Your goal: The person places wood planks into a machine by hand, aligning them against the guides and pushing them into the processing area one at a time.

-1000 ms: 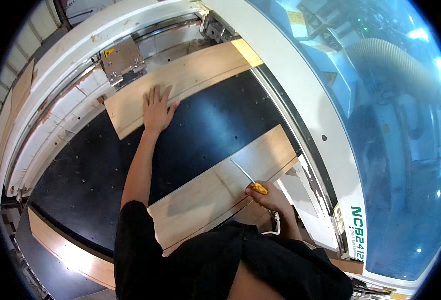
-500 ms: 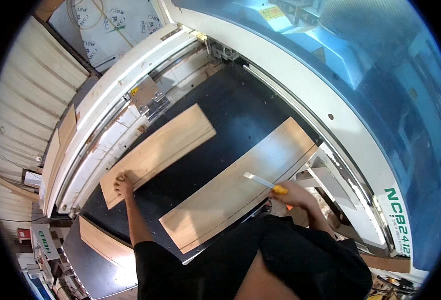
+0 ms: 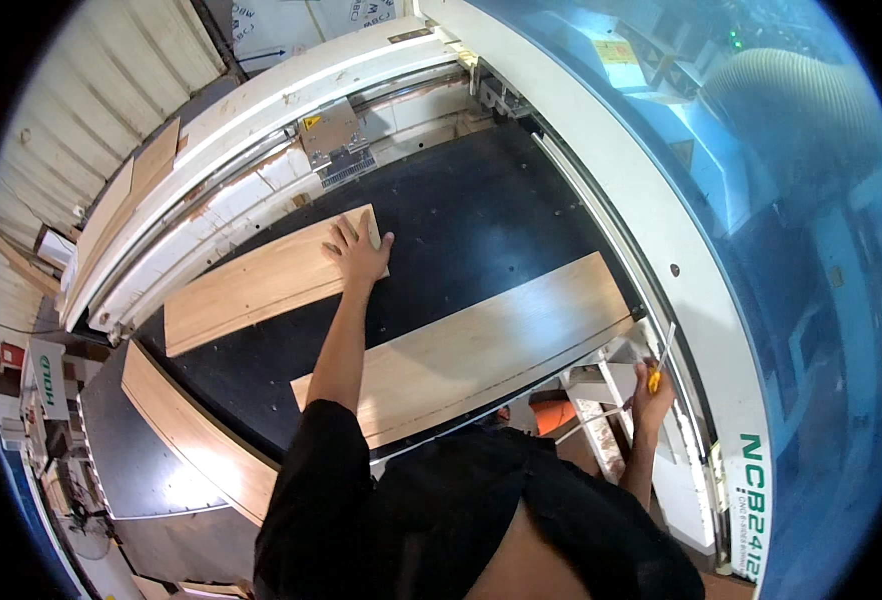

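My left hand (image 3: 359, 258) lies with fingers spread on the right end of a pale wooden board (image 3: 261, 285), on the far side of a black machine bed (image 3: 461, 220). At the right, off the bed's near edge, my right hand (image 3: 651, 408) is closed round the yellow handle of a flat-bladed tool (image 3: 655, 378). Its narrow silvery blade points up; whether it is a scraper or a knife I cannot tell. Nearer to me lies a second wooden board (image 3: 491, 345) with a dark line along its near edge. My left forearm crosses over that board's left part.
A third board (image 3: 191, 430) rests at the lower left, beside the bed. White machine rails (image 3: 291, 75) bound the far side, with a metal plate fixture (image 3: 333, 138) there. On the right curves a white frame (image 3: 651, 200) with a blue transparent hood (image 3: 781, 250).
My left hand has moved from the far board's left end to its right end, and that board has turned slightly. My right hand has swung right, off the near board, with its blade now upward.
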### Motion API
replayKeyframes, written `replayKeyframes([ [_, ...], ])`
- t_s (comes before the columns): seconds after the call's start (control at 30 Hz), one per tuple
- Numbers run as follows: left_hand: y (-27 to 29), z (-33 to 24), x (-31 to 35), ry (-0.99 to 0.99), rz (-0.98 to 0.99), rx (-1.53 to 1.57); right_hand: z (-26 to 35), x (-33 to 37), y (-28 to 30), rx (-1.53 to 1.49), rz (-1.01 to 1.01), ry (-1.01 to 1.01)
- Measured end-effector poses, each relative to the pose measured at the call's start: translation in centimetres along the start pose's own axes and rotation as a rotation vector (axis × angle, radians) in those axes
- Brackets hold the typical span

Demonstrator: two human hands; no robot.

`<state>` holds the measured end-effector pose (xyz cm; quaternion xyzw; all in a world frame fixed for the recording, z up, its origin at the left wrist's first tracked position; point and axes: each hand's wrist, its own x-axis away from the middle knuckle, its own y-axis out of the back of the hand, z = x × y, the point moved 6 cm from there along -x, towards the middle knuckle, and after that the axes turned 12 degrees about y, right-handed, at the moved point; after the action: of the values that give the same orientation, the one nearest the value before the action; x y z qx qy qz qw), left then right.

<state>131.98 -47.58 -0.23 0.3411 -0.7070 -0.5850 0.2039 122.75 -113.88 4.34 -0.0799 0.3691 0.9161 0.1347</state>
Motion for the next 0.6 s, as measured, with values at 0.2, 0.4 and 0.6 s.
replayKeyframes([
  [0.2,0.2,2.4,0.9,-0.142,0.038,-0.088,-8.4,3.3,4.0,0.315,-0.134,0.120],
  [0.4,4.9,12.9,3.6,-0.247,0.117,0.068,-4.7,7.3,4.4,0.655,-0.421,0.180],
  [0.6,7.2,27.5,8.2,-0.092,0.087,0.250,8.7,5.6,-7.2,0.024,0.264,0.517],
])
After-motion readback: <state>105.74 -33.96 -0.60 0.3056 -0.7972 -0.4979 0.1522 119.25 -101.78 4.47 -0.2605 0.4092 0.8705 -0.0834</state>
